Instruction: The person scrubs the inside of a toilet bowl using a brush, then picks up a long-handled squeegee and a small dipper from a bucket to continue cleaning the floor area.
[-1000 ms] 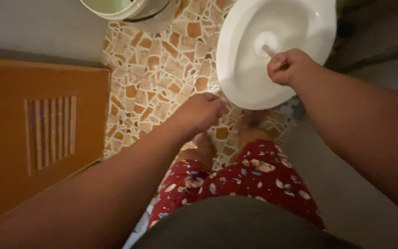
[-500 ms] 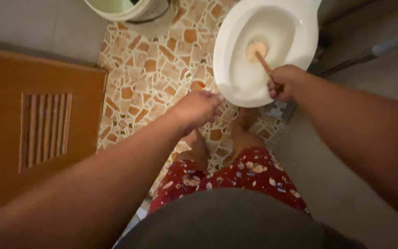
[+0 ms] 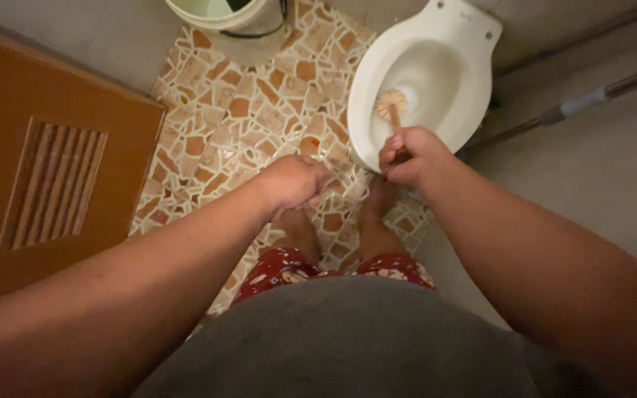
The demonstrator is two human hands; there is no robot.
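The right hand (image 3: pixel 409 156), just right of the frame's centre, is closing in a fist around the thin wooden handle of a toilet brush (image 3: pixel 391 107), fingers curled tightly over it. The brush is reaching up and away from the hand into the white toilet bowl (image 3: pixel 473 81), which is filling the upper right of the frame, and its pale round bristle head is sitting low in the bowl, near the drain. The hand itself is hovering over the near rim of the bowl.

The left hand (image 3: pixel 293 180), near the middle of the frame, is hanging over the floor with its fingers curled loosely inward. Whether it is pinching anything is not clear; something small and faint may be showing at its fingertips, but it is too blurred to tell. It is staying apart from the bowl and from the right hand.

Below the hands, two bare feet (image 3: pixel 333 221) are standing on a mosaic floor (image 3: pixel 245 110) of orange and cream stone pieces, just in front of the bowl. Red patterned shorts (image 3: pixel 289 267) and a grey shirt (image 3: pixel 348 339) are filling the lower centre. A brown door with a slatted vent (image 3: pixel 53 184) is lying along the left edge, a pale bucket (image 3: pixel 219 15) is sitting at the top centre left, and a grey pipe (image 3: pixel 591 96) is running along the wall at the upper right.
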